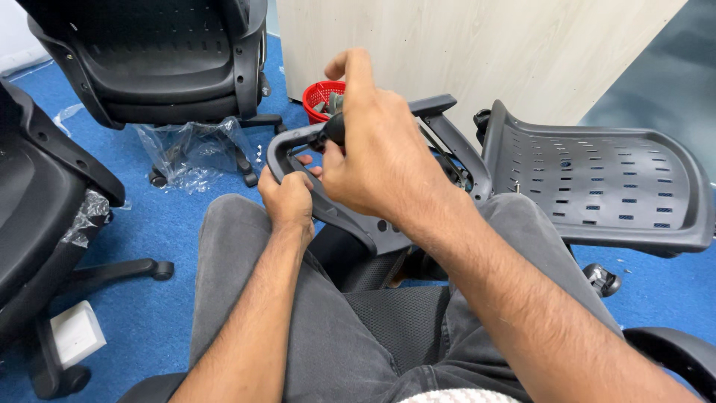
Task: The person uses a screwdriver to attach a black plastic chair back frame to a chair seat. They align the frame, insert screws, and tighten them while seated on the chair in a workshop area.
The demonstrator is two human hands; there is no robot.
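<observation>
A black plastic chair armrest frame (358,216) rests across my lap between my knees. My left hand (287,198) grips its curved left edge from below. Above the frame's upper part, my right hand (377,145) is closed around the dark handle of a small tool (333,131), whose tip is hidden behind my fingers. A black perforated chair seat shell (597,186) lies tilted on the floor just to the right of the frame.
A red basket (319,97) stands by a pale wooden panel (477,45) behind the frame. Black office chairs stand at the upper left (164,60) and left (37,209). Crumpled clear plastic (190,153) and a white box (74,332) lie on the blue carpet.
</observation>
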